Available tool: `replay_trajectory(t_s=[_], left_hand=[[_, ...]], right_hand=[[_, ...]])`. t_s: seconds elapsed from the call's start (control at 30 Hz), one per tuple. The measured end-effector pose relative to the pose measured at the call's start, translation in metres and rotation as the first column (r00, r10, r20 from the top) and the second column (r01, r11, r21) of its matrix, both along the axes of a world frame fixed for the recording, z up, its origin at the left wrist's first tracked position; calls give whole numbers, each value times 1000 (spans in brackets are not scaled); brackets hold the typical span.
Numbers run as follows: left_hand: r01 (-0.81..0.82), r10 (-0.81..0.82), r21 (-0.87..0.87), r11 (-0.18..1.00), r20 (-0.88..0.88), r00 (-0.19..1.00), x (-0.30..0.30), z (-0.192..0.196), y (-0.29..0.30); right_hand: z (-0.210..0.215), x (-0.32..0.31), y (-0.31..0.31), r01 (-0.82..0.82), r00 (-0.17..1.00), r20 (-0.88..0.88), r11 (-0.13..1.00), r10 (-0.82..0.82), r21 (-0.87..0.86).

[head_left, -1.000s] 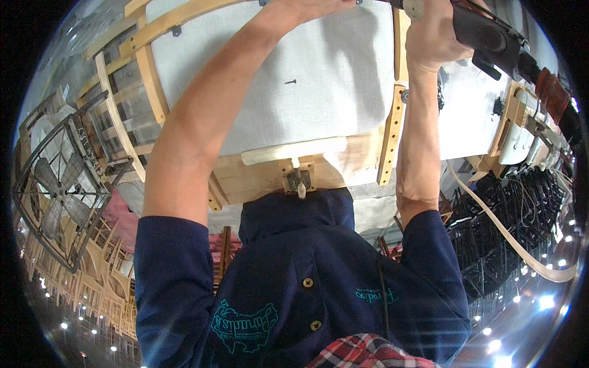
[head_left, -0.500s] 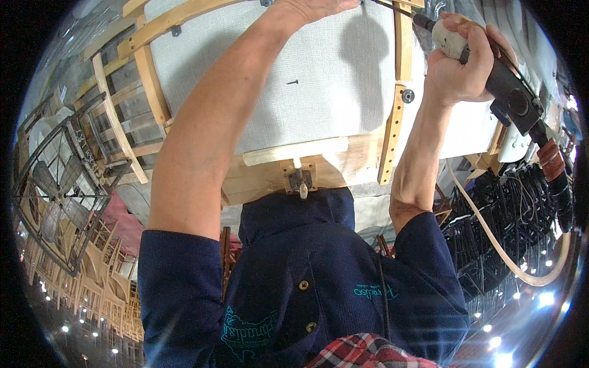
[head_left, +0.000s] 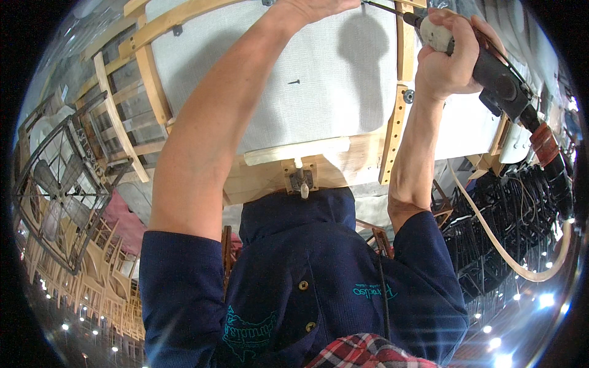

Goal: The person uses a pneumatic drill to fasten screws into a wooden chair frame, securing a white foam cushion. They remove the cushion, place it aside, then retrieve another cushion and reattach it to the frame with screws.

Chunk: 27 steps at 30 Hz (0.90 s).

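Note:
My right hand [head_left: 451, 61] is wrapped round a dark power screwdriver [head_left: 500, 83] with a pale, round front part. Its long thin bit [head_left: 385, 7] points left along the far edge of a light grey fabric panel [head_left: 319, 104]. My left hand [head_left: 316, 7] reaches over the panel, cut off partly by the upper edge of the picture. Its fingertips are pressed together close to the bit's tip; what they hold is too small to make out. One dark screw [head_left: 294, 81] lies loose on the fabric.
Curved wooden rails [head_left: 153, 73] and a drilled wooden strip [head_left: 392, 138] flank the panel. In front is a clamp-like metal fitting [head_left: 300, 180]. A pale hose [head_left: 485, 236] hangs at right, before stacked dark frames [head_left: 515, 214]. A large fan [head_left: 58, 193] stands at left.
My right hand has shifted slightly left with the screwdriver, bringing the bit closer to my left fingertips. My left hand stays nearly in place.

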<state>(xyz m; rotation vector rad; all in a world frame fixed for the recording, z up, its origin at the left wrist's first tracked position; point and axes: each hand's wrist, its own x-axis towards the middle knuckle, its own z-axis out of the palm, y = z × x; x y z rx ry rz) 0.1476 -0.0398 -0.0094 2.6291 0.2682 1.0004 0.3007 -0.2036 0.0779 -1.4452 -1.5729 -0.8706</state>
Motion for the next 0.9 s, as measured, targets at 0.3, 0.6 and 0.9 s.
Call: replay_trajectory(t_s=[0.3, 0.6, 0.9], left_hand=[[-2, 2, 0, 1000, 0, 1000, 1, 0, 0], [-2, 2, 5, 1000, -3, 1000, 1, -1, 0], [-2, 2, -24, 1000, 12, 1000, 2, -2, -1]], right_hand=[[-1, 0, -1, -1, 999, -44, 1000, 1, -10], [-6, -21, 7, -55, 913, -399, 994, 89, 94], [13, -59, 26, -71, 502, -832, 970, 237, 233]])
